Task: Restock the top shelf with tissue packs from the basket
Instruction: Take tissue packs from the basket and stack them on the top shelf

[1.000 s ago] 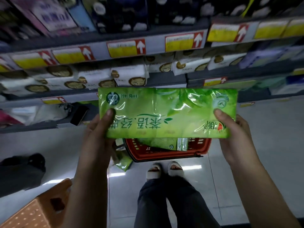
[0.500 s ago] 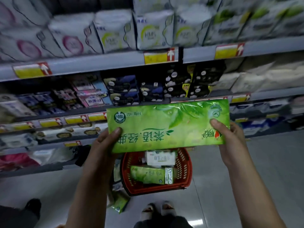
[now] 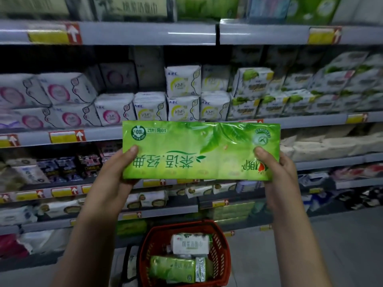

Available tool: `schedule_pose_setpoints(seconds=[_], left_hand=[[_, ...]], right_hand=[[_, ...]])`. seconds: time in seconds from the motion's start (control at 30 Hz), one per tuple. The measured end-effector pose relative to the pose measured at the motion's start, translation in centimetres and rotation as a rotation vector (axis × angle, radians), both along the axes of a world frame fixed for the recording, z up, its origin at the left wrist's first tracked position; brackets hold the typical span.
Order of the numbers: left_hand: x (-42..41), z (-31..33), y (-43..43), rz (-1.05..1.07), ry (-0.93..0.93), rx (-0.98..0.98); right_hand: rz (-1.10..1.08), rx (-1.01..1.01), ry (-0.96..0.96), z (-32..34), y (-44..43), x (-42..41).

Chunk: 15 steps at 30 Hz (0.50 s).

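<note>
Left hand point(image 3: 112, 183) and right hand point(image 3: 284, 179) grip green tissue pack point(image 3: 201, 150) by ends, thumbs pressed on front.

fingers of left hand point(image 3: 112, 183), right hand point(image 3: 284, 179): behind tissue pack point(image 3: 201, 150); top shelf point(image 3: 145, 33) stock above grip: blurred, edge-cut; basket point(image 3: 224, 255) below grip: edge-cut

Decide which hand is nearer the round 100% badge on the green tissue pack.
Left. The left hand grips the green tissue pack just below the 100% badge; the right hand grips the opposite end, far from it.
</note>
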<state>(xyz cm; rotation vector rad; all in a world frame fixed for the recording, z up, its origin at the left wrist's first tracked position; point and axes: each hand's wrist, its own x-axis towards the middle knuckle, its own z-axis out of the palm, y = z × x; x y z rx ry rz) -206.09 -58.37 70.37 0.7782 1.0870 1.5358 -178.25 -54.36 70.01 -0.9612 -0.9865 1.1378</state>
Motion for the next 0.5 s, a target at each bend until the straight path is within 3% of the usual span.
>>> schedule_pose_setpoints(seconds=[0.17, 0.5], left_hand=[[0.4, 1.2, 0.3, 0.018, -0.045, -0.038], [-0.3, 1.9, 1.6, 0.007, 0.073, 0.021]], right_hand=[[-0.011, 0.005, 0.065, 0.6, -0.3, 0.2], [-0.051, 0.001, 0.092, 1.0, 0.2, -0.3]])
